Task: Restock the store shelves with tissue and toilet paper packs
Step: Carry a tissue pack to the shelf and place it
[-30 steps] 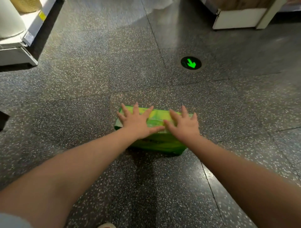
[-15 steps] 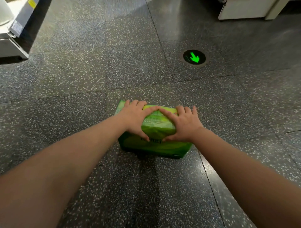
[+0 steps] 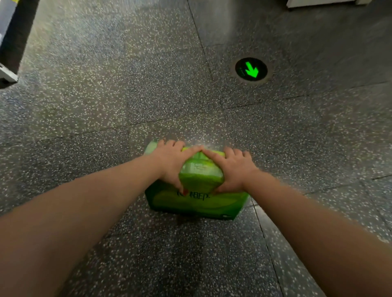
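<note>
Your left hand (image 3: 169,164) grips the green tissue pack (image 3: 197,190) from its left side: fingers curled over the far top edge, thumb hooked down the near face. Your right hand (image 3: 233,169) mirrors it on the right side, fingers curled over the far edge, thumb down the front. Index fingertips of both hands meet, or nearly meet, at the top middle of the pack. Both hands are closed around the pack, both forearms stretched out straight from the bottom corners of the view.

The pack sits low over the dark speckled terrazzo floor (image 3: 106,95), centre of the view, a bit below the middle. You can't tell whether it rests on the floor or is just off it; a dark shadow lies right under its near edge. It's a soft plastic-wrapped brick, bright green, with printed lettering on the near face, partly hidden by your thumbs and too blurred to read. Near face tilted toward you.

Beyond the pack to the right, well apart, a round floor marker (image 3: 251,69), black with a glowing green arrow pointing down-right. Tile seams run across the floor between pack and marker. At the top left edge, the white base of a shelf unit (image 3: 7,74); at the top right corner, another white fixture base (image 3: 322,2), cropped.
</note>
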